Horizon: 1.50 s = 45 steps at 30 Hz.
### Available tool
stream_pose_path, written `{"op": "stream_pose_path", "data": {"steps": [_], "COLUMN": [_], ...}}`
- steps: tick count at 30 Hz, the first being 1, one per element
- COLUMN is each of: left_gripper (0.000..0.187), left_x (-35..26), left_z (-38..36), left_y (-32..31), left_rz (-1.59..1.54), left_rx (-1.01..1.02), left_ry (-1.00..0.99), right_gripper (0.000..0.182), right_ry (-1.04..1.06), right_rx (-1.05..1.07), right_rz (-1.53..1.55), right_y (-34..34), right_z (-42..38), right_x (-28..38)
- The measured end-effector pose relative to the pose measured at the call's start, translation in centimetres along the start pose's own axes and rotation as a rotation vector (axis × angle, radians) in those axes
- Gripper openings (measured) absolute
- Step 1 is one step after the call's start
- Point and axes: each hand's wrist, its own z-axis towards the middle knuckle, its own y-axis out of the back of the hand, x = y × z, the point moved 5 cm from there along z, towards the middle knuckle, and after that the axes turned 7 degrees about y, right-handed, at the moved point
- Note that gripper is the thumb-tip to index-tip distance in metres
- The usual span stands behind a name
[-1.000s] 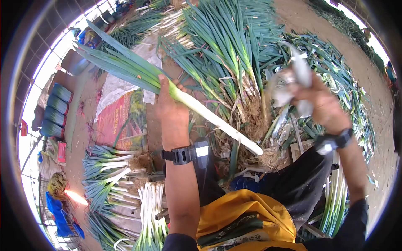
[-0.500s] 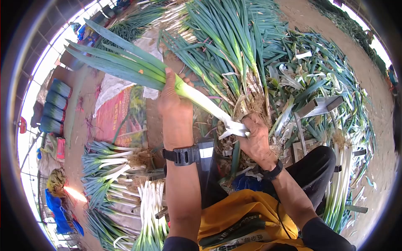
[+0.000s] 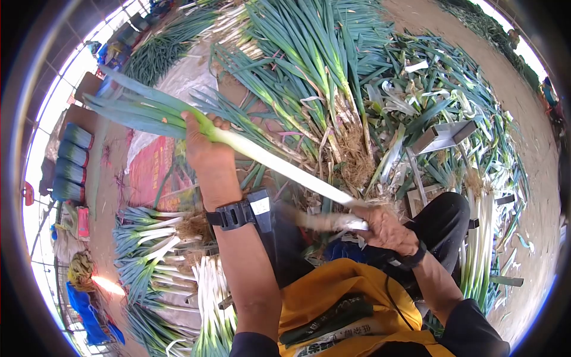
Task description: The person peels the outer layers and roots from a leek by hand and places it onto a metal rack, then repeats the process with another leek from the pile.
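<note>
A single large leek (image 3: 279, 163) stretches diagonally between my two hands, green leaves at the upper left and white stem toward the lower right. My left hand (image 3: 208, 143) is closed round it where the leaves meet the stem. Near the lower end of the stem, my right hand (image 3: 386, 229) is closed, with a blurred pale strip of outer layer hanging from its fingers to the left. Beyond the stem lie untrimmed leeks (image 3: 339, 89) with brown roots.
Stripped leaves (image 3: 440, 101) pile up at the right around a metal bracket (image 3: 443, 137). Cleaned leeks (image 3: 214, 297) lie at the lower left, near a red printed sack (image 3: 151, 172). Bundles (image 3: 71, 154) stand at the far left.
My right hand has moved down and to the right, and a strip now trails from it. My left hand has shifted left with the leek, and more white stem shows.
</note>
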Motion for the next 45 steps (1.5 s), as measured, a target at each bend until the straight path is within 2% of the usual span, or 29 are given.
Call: {"op": "stream_pose_path", "data": {"steps": [1, 2, 4, 5, 6, 8, 9, 10, 12, 13, 15, 16, 18, 19, 23, 26, 27, 30, 34, 39, 45], "left_gripper": [0.034, 0.034, 0.034, 0.034, 0.033, 0.032, 0.032, 0.031, 0.032, 0.032, 0.033, 0.033, 0.036, 0.037, 0.04, 0.039, 0.039, 0.04, 0.039, 0.039, 0.039], "left_x": [0.5, 1.1, 1.8, 1.7, 1.6, 1.7, 1.3, 0.8, -0.2, -0.6, -0.6, -0.7, -0.4, 0.0, 0.8, 1.3, 1.3, 1.5, 1.6, 1.9, 2.3], "left_z": [-1.0, -1.2, -1.6, -1.8, -1.9, -2.2, -2.2, -1.9, -1.5, -1.4, -2.9, -3.1, -2.1, -1.6, -1.4, -1.8, -1.7, -1.2, -1.3, -1.1, -1.3], "left_y": [-0.4, -0.6, -1.6, -2.0, -2.5, -2.7, -2.4, -2.5, -2.4, -1.9, -2.3, -2.9, -1.9, -1.4, -1.5, -1.6, -1.5, -1.1, -1.0, -0.7, -0.5], "left_rz": [0.085, 0.083, 0.105, 0.115, 0.142, 0.17, 0.181, 0.182, 0.179, 0.193, 0.204, 0.207, 0.204, 0.174, 0.126, 0.084, 0.083, 0.105, 0.139, 0.163, 0.184], "left_rx": [-0.073, -0.072, 0.032, 0.037, 0.041, 0.043, 0.039, 0.04, 0.055, 0.053, 0.021, 0.02, 0.029, -0.005, -0.03, -0.066, -0.067, -0.08, -0.097, -0.138, -0.181], "left_ry": [-0.015, -0.017, 0.008, 0.01, -0.009, -0.02, -0.05, -0.089, -0.15, -0.196, -0.193, -0.19, -0.171, -0.116, 0.022, 0.068, 0.067, 0.088, 0.134, 0.162, 0.187], "right_gripper": [0.037, 0.037, 0.038, 0.039, 0.039, 0.045, 0.046, 0.044, 0.039, 0.039, 0.037, 0.037, 0.038, 0.036, 0.041, 0.042, 0.04, 0.037, 0.035, 0.03, 0.035], "right_ry": [-0.105, -0.103, -0.15, -0.111, -0.115, -0.272, -0.197, -0.152, -0.492, -0.487, -0.459, -0.456, -0.286, -0.278, -0.216, -0.192, -0.117, -0.129, -0.197, -0.128, -0.111], "right_rx": [0.092, 0.092, 0.076, -0.063, -0.075, 0.078, 0.097, -0.012, 0.37, 0.381, 0.048, 0.053, -0.165, -0.266, -0.382, -0.43, -0.463, -0.516, -0.516, -0.532, -0.47], "right_rz": [0.042, 0.04, -0.031, 0.033, 0.038, 0.025, -0.056, -0.293, -0.265, -0.262, -0.078, -0.071, 0.197, 0.155, 0.13, -0.005, -0.087, -0.229, -0.279, -0.312, -0.249], "right_y": [-0.6, -0.9, -1.7, -1.6, -1.5, -1.6, -3.7, -4.6, -5.4, -5.3, -3.4, -2.3, 0.4, 0.8, 0.6, -0.7, -1.0, -1.3, -1.6, -2.2, -2.1], "right_z": [-0.4, -0.4, -0.1, 0.4, 0.4, 0.0, -1.8, -3.7, -6.0, -5.4, -3.1, -1.7, 1.7, 2.7, 5.5, 6.7, 6.9, 7.2, 6.9, 6.2, 5.5], "right_x": [-0.3, -0.3, -0.3, 0.4, 0.4, -0.5, -4.4, -5.9, -8.5, -8.1, -5.3, -4.0, -0.7, 0.1, 0.2, -0.4, -0.6, -0.7, -1.1, -1.4, -1.2]}}
